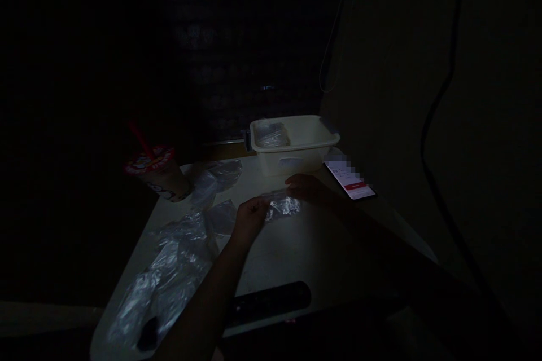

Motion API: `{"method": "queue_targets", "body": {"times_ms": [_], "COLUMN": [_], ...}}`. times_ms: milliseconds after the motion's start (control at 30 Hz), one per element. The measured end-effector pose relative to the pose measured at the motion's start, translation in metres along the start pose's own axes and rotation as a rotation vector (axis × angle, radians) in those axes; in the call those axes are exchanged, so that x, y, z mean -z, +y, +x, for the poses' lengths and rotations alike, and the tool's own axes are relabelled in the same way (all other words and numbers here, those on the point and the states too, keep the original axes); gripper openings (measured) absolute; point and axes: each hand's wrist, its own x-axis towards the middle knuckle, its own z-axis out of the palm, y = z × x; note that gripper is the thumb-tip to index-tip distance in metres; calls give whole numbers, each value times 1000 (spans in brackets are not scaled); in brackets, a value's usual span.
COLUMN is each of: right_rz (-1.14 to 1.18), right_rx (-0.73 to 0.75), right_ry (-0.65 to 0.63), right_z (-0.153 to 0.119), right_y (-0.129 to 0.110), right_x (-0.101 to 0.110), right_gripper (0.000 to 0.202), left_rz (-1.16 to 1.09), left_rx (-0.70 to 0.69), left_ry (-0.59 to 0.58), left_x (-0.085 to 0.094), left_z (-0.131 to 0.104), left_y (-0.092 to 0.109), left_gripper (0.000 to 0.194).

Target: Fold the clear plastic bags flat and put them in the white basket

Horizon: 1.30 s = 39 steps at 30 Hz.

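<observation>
A small clear plastic bag [283, 207] stretches between my two hands, just above the white table. My left hand [250, 215] is closed, its fingers pinching the bag's left edge. At the bag's upper right corner is my right hand [308, 188], fingers bent over the edge; the dim light hides part of its grip. More clear plastic bags [175, 259] lie loose along the table's left side, some beside my left forearm. Behind my hands stands a white plastic tub [292, 161] with a stack of folded clear bags [271, 134] in its left end.
A drink cup [163, 177] with a red straw stands at the table's [271, 259] left edge. A lit phone [350, 179] lies on the right. The dark handle slot [271, 302] is near the front edge. A cable [427, 118] hangs along the right wall.
</observation>
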Motion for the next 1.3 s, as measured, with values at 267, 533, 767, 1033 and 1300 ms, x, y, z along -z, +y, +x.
{"method": "queue_targets", "body": {"times_ms": [267,533,767,1033,1300], "right_rz": [222,332,234,7,-234], "right_rx": [-168,-144,-235,-378,-380], "right_ry": [23,235,469,430,423], "right_z": [-8,15,78,148,176], "right_y": [12,-18,-54,-59,-37], "right_x": [-22,20,77,68,62], "right_gripper": [19,17,23,21,5], "left_rz": [-33,377,1059,1117,1066], "left_rx": [-34,-295,-457,-443,-384], "left_ry": [39,148,104,113,79], "left_x": [1,7,1,-1,-2], "left_z": [0,-10,-6,-6,-7], "left_y": [0,14,9,0,7], "left_gripper": [26,30,35,33,35]}}
